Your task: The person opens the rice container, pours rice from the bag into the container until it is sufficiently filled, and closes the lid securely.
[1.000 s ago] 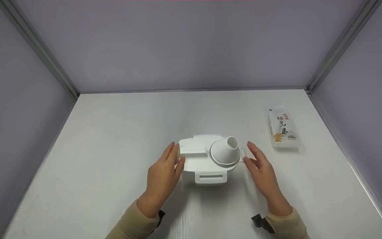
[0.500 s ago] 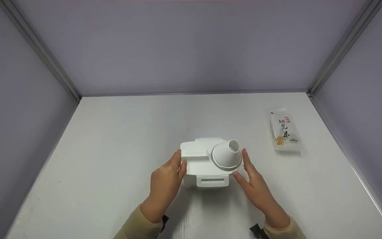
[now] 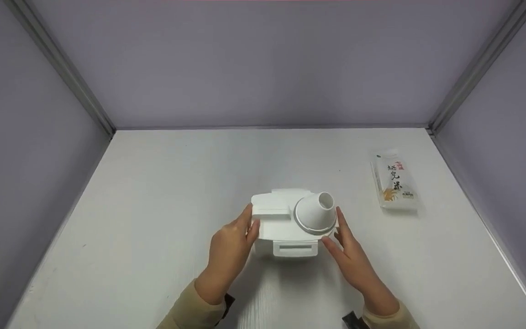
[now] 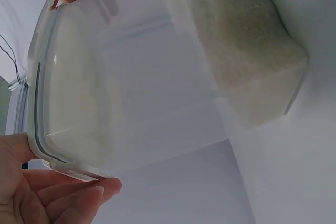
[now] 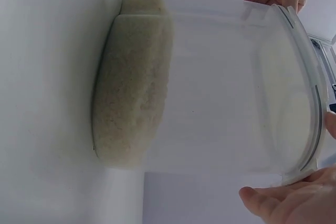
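Note:
A clear plastic rice storage container [image 5: 210, 87] stands upright on the table, rice [image 5: 131, 82] filling its lower part. On top is a white lid [image 3: 274, 230] with a cone-shaped spout [image 3: 315, 214], a raised handle block and side latches. My left hand [image 3: 231, 244] holds the lid's left end, thumb at the front corner and fingers along the side; in the left wrist view its fingers are at the latch below the rim. My right hand [image 3: 352, 256] grips the right end, thumb near the front corner, fingers against the side latch, which is folded down and mostly hidden.
A sealed bag of rice [image 3: 395, 183] with printed characters lies behind and to the right of the container. Purple-grey panels enclose the white table [image 3: 153, 192] at the back and both sides. The front latch [image 3: 295, 249] sticks out toward me.
My right hand has moved in against the lid's right end, and the latch that stuck out there is folded down. The left hand keeps its place at the left end.

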`<state>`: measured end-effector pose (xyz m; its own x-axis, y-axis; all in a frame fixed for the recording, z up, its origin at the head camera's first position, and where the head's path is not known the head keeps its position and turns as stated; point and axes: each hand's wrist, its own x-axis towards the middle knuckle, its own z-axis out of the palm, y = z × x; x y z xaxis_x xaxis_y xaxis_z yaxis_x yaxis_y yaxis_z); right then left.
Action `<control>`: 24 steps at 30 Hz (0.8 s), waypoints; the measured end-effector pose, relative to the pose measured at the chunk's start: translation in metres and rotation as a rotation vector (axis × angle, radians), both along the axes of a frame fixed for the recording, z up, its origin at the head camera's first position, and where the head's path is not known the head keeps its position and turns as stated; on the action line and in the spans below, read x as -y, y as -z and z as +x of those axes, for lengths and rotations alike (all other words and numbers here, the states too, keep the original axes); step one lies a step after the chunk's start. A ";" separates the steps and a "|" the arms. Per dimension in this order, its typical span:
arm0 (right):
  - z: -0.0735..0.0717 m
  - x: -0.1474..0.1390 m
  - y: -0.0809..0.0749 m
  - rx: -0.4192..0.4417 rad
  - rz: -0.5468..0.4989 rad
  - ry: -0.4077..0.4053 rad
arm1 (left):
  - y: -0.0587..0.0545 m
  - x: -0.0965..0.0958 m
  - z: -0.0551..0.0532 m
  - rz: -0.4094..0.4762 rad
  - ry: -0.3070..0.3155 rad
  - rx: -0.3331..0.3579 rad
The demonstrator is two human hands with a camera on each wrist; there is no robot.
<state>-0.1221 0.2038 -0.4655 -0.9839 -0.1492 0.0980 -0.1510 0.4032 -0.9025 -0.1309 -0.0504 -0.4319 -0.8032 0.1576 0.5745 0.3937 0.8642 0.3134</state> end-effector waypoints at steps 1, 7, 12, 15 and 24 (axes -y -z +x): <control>0.000 0.000 0.000 0.004 0.000 0.001 | 0.000 0.000 0.000 0.002 -0.001 0.006; 0.002 0.001 -0.001 0.000 -0.011 -0.002 | -0.002 0.000 0.001 0.015 -0.006 0.038; 0.003 0.001 0.000 -0.009 -0.020 -0.001 | -0.003 -0.001 0.000 0.025 0.001 0.048; 0.003 0.002 0.000 -0.014 -0.033 -0.006 | -0.003 -0.001 0.000 0.019 0.008 0.041; 0.002 0.001 0.001 -0.033 -0.054 -0.019 | -0.002 -0.001 0.000 -0.002 0.007 0.026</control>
